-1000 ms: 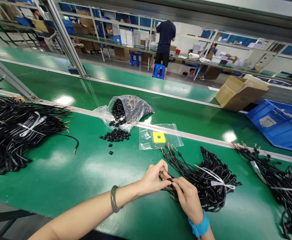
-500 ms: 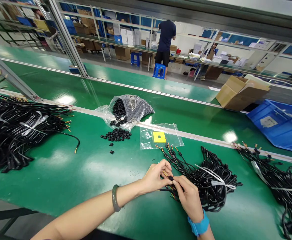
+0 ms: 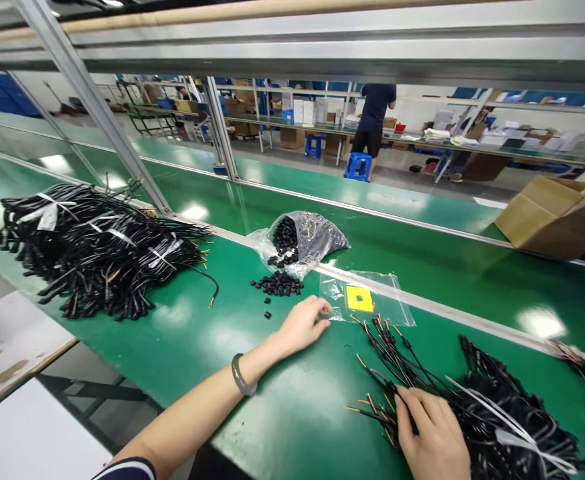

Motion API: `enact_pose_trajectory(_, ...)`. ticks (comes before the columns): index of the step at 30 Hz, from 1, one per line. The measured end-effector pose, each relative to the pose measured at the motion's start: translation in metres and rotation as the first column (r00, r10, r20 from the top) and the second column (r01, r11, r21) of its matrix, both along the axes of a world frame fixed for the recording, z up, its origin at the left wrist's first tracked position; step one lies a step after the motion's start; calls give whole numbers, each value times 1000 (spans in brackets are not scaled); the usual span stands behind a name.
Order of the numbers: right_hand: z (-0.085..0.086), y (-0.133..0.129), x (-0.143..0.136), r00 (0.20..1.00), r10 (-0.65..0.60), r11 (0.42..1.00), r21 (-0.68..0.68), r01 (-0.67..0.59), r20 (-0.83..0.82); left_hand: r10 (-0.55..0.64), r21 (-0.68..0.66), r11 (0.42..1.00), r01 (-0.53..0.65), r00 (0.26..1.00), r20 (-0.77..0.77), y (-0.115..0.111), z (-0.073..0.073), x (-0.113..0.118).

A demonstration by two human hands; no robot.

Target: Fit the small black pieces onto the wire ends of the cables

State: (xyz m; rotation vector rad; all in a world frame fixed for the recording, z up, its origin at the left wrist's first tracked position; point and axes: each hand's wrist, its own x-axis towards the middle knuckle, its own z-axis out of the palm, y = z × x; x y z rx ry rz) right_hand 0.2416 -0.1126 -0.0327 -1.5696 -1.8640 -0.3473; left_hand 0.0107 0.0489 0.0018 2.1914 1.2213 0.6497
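My left hand [image 3: 305, 325] hovers over or rests on the green table, fingers loosely curled and thumb apart, with nothing in it. It is close to the clear zip bag [image 3: 395, 303] with a yellow square card [image 3: 359, 299] inside, and to the pile of small black plastic pieces [image 3: 279, 283]. My right hand [image 3: 432, 427] pinches a black cable [image 3: 389, 385] near its end, where orange and red wire tips stick out. Beneath and beside that hand spreads a bundle of black cables [image 3: 517, 400], tied with a white strip. Its fingers partly hide the gripped spot.
A plastic bag [image 3: 322, 240] spills more black pieces. Large bundles of tied black cables [image 3: 97, 247] lie at left. A cardboard box [image 3: 547, 213] stands at the far right. Metal posts [image 3: 97, 113] rise from the table; beyond them a person [image 3: 376, 113] stands by a blue stool [image 3: 357, 165].
My hands were together at a cable's end; the left has let go and moved left toward the black pieces. My right hand keeps a cable, lower and nearer. The view has turned left.
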Motion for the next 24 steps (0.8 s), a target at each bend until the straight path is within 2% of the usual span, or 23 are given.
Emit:
enact_pose_trajectory(3,3,1,0,997,-58,998,28,56,50,235,185,964,-189,933,-271,25,8,-30)
enact_pose_trajectory(6,4,1,-2,986,-147,989,34,144,79,349,251,932,-261,835,-426,41,10,-50)
enact_pose_trajectory(10,2,3,-4,961,-241,970,36,239,136,349,234,935,-267,810,-471,46,9,-58)
enact_pose_trajectory(16,2,5,-6,914,-369,927,0,374,172,310,272,945,-180,758,-574,43,7,-55)
enact_pose_trajectory(18,2,5,-9,918,-373,924,-39,381,138,330,291,937,-193,762,-557,42,8,-54)
enact_pose_trajectory(20,2,5,-11,940,-328,938,-84,336,99,337,295,932,-211,807,-485,42,9,-53)
enact_pose_trajectory(24,-1,7,-15,975,-177,970,-145,196,136,228,198,961,-194,959,-167,40,10,-45)
